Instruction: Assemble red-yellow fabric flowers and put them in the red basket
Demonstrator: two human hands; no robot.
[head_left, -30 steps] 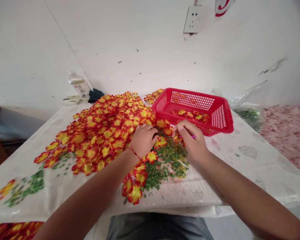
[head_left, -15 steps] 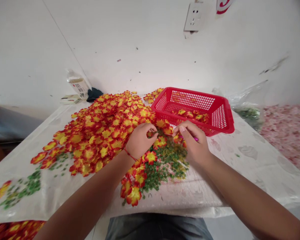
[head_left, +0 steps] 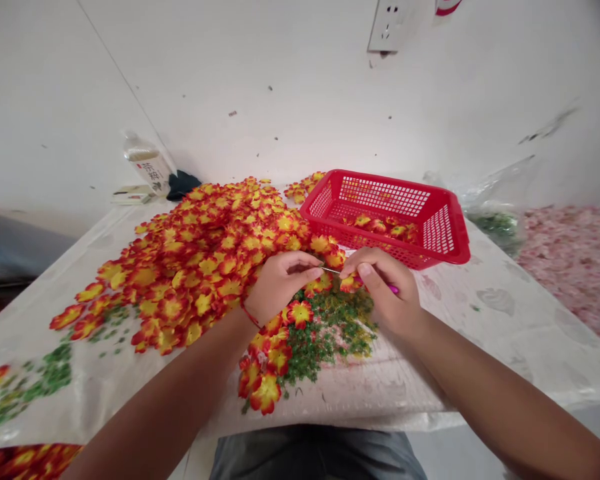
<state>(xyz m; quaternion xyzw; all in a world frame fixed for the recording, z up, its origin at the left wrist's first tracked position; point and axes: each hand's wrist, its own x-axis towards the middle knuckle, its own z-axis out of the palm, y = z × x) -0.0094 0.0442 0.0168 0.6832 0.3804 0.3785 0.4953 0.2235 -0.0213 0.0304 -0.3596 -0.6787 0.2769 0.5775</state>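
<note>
My right hand (head_left: 387, 283) is closed around a thin metal needle tool (head_left: 331, 271) with a purple handle. A red-and-yellow fabric flower (head_left: 351, 284) sits at its fingers, seemingly around the shaft. My left hand (head_left: 283, 283) is closed in a pinch at the tool's tip; whatever small piece lies between thumb and forefinger is too small to make out. Beneath both hands spreads a heap of small green plastic pieces (head_left: 325, 333) with several flowers along its left side. A big pile of red-and-yellow fabric flowers (head_left: 200, 260) lies beyond my left hand.
Behind my right hand stands a red plastic basket (head_left: 443, 253) holding some flowers. A bottle (head_left: 147, 163) and a dark cloth (head_left: 183, 185) are at the back left by the wall. Pink petals (head_left: 570, 260) and a plastic bag (head_left: 500, 223) of green pieces lie to the right.
My left thumb and forefinger have closed further and come to the tool's tip. More of the metal shaft shows between the hands. The view has shifted slightly.
</note>
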